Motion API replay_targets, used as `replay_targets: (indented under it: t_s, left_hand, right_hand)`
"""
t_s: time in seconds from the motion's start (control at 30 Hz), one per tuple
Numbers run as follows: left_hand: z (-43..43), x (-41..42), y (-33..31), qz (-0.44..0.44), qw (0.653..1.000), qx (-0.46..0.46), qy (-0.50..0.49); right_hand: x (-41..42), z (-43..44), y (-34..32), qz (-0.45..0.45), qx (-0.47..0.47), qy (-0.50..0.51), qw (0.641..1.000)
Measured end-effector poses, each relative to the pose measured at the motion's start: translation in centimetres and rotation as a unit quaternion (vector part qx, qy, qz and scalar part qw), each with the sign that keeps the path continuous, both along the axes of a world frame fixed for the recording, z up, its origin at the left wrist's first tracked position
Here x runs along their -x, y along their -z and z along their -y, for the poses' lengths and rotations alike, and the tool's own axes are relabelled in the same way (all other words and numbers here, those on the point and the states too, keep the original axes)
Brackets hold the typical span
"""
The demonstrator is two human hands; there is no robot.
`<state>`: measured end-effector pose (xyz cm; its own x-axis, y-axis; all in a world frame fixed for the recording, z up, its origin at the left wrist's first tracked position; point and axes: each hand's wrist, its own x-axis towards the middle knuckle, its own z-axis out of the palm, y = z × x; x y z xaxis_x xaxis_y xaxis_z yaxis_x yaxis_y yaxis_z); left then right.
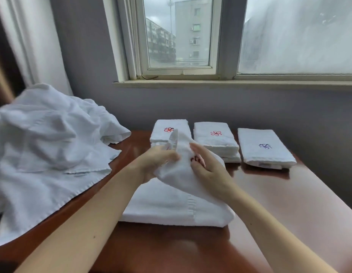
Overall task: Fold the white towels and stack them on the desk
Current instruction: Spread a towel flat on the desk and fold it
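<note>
A white towel [177, 201] lies partly folded in the middle of the reddish-brown desk [289, 203], its far end lifted. My left hand [155, 162] grips that raised end from the left. My right hand [208, 164] lies on the raised end from the right, fingers bent into the cloth beside a red embroidered mark. At the back of the desk stand two stacks of folded towels with red logos, the left stack [167, 131] and the middle stack [214, 140]. A single folded towel with a blue logo [263, 148] lies to their right.
A big heap of loose white towels [45, 146] covers the desk's left side and hangs over its edge. Behind the desk are a grey wall and a window sill [230, 83]. A white curtain [33, 42] hangs at the far left.
</note>
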<state>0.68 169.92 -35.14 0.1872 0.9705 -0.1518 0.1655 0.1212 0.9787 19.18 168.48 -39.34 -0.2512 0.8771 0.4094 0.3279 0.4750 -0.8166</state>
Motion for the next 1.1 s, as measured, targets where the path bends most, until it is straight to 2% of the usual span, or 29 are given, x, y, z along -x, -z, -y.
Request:
replay_targets:
  t_s: [0.07, 0.17, 0.4, 0.53, 0.77, 0.9, 0.97, 1.03, 1.1]
  left_hand:
    - [0.2, 2.3, 0.1, -0.007, 1.000, -0.002, -0.029]
    - [0.6, 4.9, 0.5, -0.022, 0.998, 0.003, -0.062]
    - [1.5, 7.8, 3.4, -0.071, 0.987, 0.053, -0.137]
    - [1.4, 8.9, 4.7, -0.093, 0.984, 0.048, -0.142]
    - [1.2, 10.1, 6.1, -0.223, 0.965, -0.043, -0.128]
    - [1.2, 10.4, 6.6, -0.264, 0.957, -0.032, -0.119]
    - [1.4, 10.6, 6.3, -0.351, 0.927, -0.040, -0.126]
    - [1.7, 10.5, 5.8, -0.482, 0.863, -0.073, -0.134]
    - [1.9, 9.6, 5.5, -0.564, 0.799, -0.151, -0.144]
  right_hand:
    - [1.6, -0.3, 0.3, 0.033, 0.016, -0.018, 0.999]
    - [3.5, -0.7, 0.7, 0.114, -0.014, -0.001, 0.993]
    - [6.4, -1.6, 3.9, 0.295, 0.018, -0.003, 0.955]
    - [6.6, -1.7, 4.7, 0.319, -0.006, 0.009, 0.948]
    - [6.6, -1.9, 5.7, 0.403, -0.010, 0.031, 0.915]
    - [6.7, -2.0, 5.9, 0.431, -0.006, 0.040, 0.902]
    - [6.8, -2.1, 6.0, 0.435, 0.002, 0.042, 0.899]
    - [6.9, -2.2, 6.2, 0.440, 0.006, 0.046, 0.897]
    - [7.0, -2.3, 6.4, 0.440, 0.006, 0.050, 0.897]
